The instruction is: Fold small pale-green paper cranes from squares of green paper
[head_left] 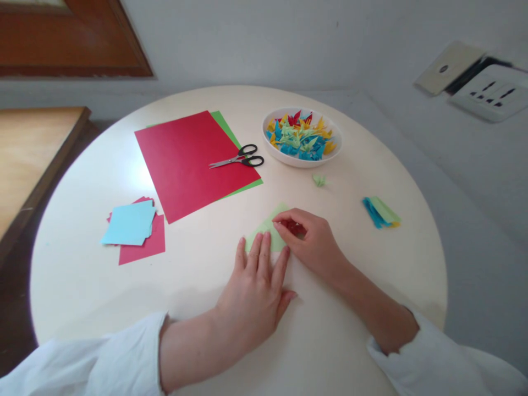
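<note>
A small light green paper (267, 228) lies folded on the round cream table (82, 275) in front of me. My left hand (256, 286) lies flat on its near edge, fingers stretched out and pressing it down. My right hand (309, 239) sits on the paper's right part with fingers curled, fingertips pinching or pressing a fold. Most of the paper is hidden under both hands.
A large red sheet (185, 159) lies over a green sheet (225, 129), with black-handled scissors (241, 159) on top. A white bowl (289, 157) holds several folded paper cranes. A tiny green crane (319, 180), blue and red squares (132, 225), and stacked squares (381, 213) lie around.
</note>
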The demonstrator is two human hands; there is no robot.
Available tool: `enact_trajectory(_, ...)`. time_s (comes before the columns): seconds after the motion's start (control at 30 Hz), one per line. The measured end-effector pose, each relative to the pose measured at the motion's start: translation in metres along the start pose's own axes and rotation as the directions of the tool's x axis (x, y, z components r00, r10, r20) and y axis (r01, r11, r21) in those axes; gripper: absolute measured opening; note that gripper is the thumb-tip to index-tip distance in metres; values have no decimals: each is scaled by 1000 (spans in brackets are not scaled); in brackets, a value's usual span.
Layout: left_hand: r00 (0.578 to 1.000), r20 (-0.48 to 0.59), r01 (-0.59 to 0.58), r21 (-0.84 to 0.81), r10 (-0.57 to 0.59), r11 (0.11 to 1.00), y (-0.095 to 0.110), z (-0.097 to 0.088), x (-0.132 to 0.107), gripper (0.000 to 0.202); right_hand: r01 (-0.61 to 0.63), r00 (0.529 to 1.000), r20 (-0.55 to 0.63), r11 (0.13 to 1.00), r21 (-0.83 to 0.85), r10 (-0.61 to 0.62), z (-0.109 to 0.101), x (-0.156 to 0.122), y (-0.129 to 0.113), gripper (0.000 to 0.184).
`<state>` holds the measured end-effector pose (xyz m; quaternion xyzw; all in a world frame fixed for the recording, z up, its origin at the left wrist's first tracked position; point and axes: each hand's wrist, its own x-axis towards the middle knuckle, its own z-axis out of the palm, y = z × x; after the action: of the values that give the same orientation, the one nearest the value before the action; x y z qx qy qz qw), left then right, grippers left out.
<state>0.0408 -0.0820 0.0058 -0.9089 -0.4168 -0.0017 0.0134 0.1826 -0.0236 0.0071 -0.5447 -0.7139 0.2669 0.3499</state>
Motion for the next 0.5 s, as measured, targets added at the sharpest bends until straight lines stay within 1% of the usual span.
enact_trajectory(0.1, 1000, -1, 7, -4, -7, 1000, 0, 0, 0, 57, 100, 995, 3, 995, 10, -100, 1, -1, 2, 11)
enact_trajectory(0.2, 1000, -11, 5, -13, -5, 1000, 0, 0, -2, 57, 173, 983, 55, 985, 3, -173, 1, -1, 5, 16)
enact_trajectory(0.37, 998, -55, 2, -22, -3, 1000, -1, 3, -5, 58, 154, 976, 157, 988, -18, -150, 1, 0, 11, 18)
enact_trajectory(0.5, 998, -66, 16, -17, -17, 1000, -2, 3, -8, 58, 138, 976, 174, 990, -27, -131, 2, 2, 12, 16)
